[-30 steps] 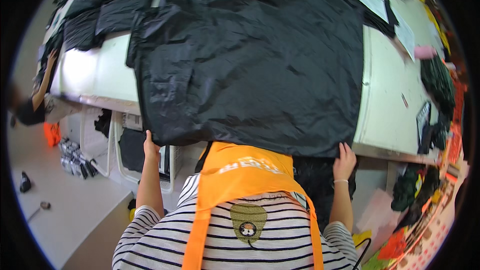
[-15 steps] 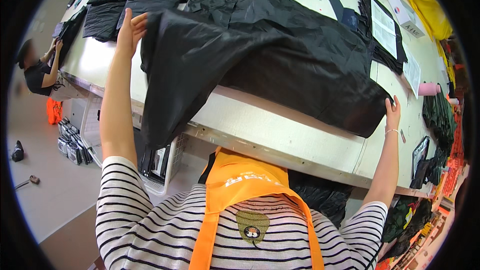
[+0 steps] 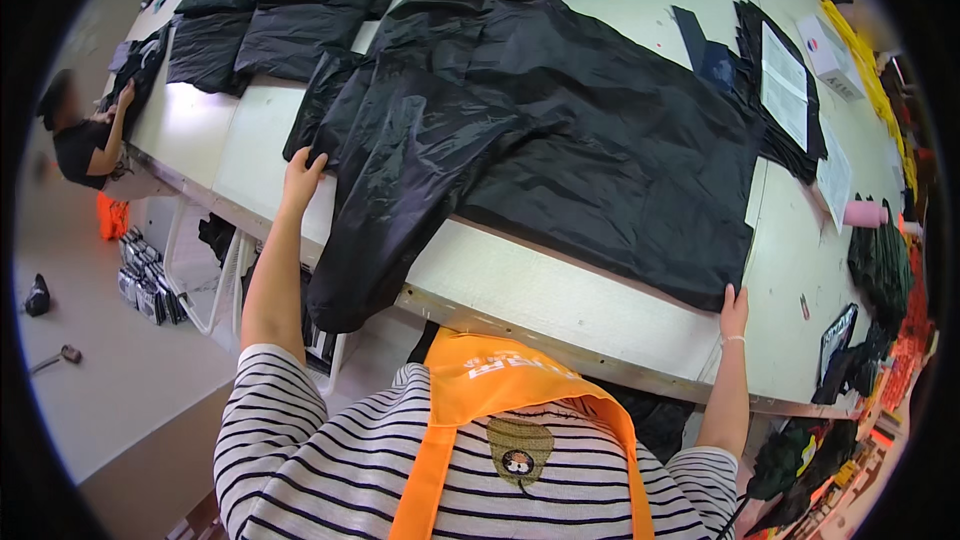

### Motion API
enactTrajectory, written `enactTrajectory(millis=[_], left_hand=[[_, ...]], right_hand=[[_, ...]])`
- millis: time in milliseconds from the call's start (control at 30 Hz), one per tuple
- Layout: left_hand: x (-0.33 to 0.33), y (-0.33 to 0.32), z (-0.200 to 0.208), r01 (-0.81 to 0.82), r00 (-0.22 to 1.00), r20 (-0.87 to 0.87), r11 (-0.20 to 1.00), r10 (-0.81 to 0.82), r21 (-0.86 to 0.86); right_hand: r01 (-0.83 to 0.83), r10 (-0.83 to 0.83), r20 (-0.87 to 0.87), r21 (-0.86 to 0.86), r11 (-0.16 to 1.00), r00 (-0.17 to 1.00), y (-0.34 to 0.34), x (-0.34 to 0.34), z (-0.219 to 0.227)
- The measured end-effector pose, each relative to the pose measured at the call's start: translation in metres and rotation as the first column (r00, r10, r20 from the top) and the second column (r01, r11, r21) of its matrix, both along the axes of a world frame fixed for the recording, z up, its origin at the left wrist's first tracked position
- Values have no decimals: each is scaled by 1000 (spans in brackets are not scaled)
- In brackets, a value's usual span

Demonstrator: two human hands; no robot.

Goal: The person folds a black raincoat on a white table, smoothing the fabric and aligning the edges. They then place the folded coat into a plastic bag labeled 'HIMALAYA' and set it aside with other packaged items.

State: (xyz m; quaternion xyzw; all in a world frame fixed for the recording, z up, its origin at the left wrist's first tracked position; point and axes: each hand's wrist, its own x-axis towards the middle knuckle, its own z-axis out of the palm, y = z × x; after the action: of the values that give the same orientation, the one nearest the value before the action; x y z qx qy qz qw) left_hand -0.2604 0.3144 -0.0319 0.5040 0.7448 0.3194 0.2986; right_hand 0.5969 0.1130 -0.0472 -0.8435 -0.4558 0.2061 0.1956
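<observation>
Lying spread across the long pale cutting table (image 3: 560,290): a large black glossy fabric garment (image 3: 560,140), one sleeve-like part drooping over the near table edge. Pressing down on the garment's left edge: the left hand (image 3: 300,175), fingers flat and open, not gripping. Resting at the garment's lower right corner: the right hand (image 3: 734,310), fingers extended on the cloth, released rather than clenched. Lying beyond, at the table's far left: stacked black fabric pieces (image 3: 260,10). Sitting near the right edge: white paper sheets (image 3: 785,90) and a pink cylinder (image 3: 865,213). Working at the far left: another person (image 3: 90,135).
</observation>
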Motion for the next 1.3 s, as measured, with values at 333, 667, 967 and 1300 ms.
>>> enactTrajectory(millis=[333,667,967,1300], left_hand=[[-21,-57,-9,-22,954,-301,996,-4,-83],[-18,-65,-14,-59,889,-458,996,24,-63],[-7,-64,5,-73,896,-444,982,-12,-172],[-20,-70,-12,-55,885,-466,995,9,-85]], right_hand=[[34,129,489,-310,950,863,16,-36,16],[-675,517,-592,-63,735,618,-9,-385,76],[-521,-37,-844,-365,772,535,-41,-622,-14],[-617,426,-548,-227,753,720,49,-324,134]])
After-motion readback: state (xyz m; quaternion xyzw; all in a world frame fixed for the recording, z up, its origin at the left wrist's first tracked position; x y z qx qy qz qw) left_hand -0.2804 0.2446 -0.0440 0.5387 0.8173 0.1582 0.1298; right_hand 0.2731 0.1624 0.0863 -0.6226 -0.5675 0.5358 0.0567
